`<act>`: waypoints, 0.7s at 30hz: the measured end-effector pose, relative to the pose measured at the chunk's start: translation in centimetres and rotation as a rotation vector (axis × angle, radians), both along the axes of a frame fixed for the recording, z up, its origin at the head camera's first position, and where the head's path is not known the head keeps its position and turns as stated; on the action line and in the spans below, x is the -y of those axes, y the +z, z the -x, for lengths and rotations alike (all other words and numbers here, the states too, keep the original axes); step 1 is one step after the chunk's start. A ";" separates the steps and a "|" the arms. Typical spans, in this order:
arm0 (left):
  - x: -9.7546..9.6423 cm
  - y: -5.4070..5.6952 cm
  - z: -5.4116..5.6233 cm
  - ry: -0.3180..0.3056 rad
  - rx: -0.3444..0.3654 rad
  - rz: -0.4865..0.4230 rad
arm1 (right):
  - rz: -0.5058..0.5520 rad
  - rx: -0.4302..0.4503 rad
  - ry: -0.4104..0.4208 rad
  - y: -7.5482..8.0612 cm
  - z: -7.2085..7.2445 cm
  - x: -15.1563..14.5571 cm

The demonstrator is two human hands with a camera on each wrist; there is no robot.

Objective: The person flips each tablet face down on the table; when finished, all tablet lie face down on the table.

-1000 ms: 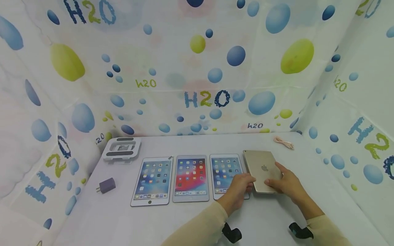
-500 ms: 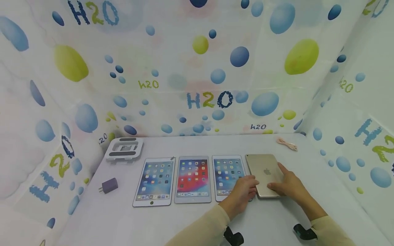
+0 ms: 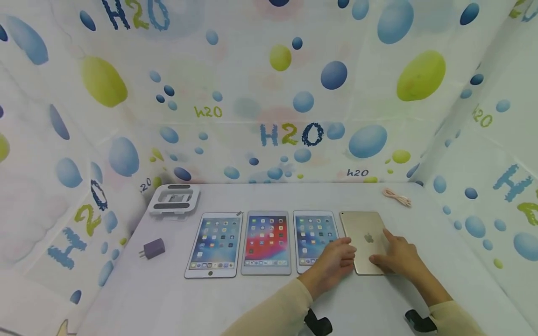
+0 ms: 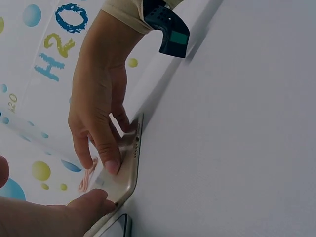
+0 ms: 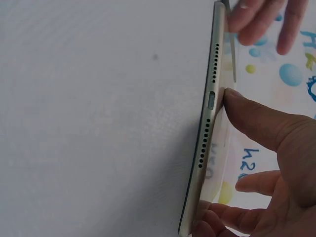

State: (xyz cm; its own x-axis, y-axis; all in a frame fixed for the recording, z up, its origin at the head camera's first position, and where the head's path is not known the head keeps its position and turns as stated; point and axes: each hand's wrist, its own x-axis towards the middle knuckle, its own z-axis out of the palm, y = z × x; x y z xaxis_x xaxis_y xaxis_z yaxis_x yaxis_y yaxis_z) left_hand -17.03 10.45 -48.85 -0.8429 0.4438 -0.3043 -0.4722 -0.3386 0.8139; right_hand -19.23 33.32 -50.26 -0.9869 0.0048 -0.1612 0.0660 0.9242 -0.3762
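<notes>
A gold tablet (image 3: 357,233) lies face down at the right end of a row of tablets, its back showing an apple logo. My right hand (image 3: 399,256) holds it by the right side, thumb on the back and other fingers along the edge. At its lower left edge is my left hand (image 3: 334,261), touching with loosely bent fingers. The right wrist view shows the tablet's port edge (image 5: 211,100) and my left fingers (image 5: 266,22) apart from each other. A white tablet (image 3: 315,233) with a lit screen is partly hidden by my left hand.
Two more white tablets, one with a blue screen (image 3: 214,245) and one with a red-blue screen (image 3: 266,242), lie to the left. A purple plug adapter (image 3: 153,248), a white-grey stand (image 3: 174,199) and a coiled pink cable (image 3: 397,197) are on the white table (image 3: 168,303).
The gold tablet, held raised and tilted one second ago, has come down flat toward the table beside the row. Both hands moved down with it, and the whole head view has shifted slightly.
</notes>
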 end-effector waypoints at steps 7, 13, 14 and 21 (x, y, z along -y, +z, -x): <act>0.6 1.0 -1.1 0.041 -0.051 0.115 | -0.041 -0.096 0.048 0.2 -0.9 0.1; 4.7 2.2 -1.8 0.059 -0.094 0.163 | 0.128 -0.156 0.071 2.0 -2.6 1.9; 5.5 2.4 -1.8 0.069 -0.108 0.187 | 0.193 -0.148 0.080 2.6 -2.8 2.5; 9.6 1.9 -1.2 0.140 -0.163 0.346 | 0.532 -0.026 0.129 3.3 -3.5 6.5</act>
State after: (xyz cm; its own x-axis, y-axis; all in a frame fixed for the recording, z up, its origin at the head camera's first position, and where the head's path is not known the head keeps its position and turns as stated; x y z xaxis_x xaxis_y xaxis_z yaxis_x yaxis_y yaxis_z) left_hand -15.85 0.86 -46.95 -0.9376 0.2157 -0.2729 -0.2961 -0.0831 0.9515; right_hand -15.75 26.81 -46.95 -0.9778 -0.1918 -0.0839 -0.0507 0.6058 -0.7940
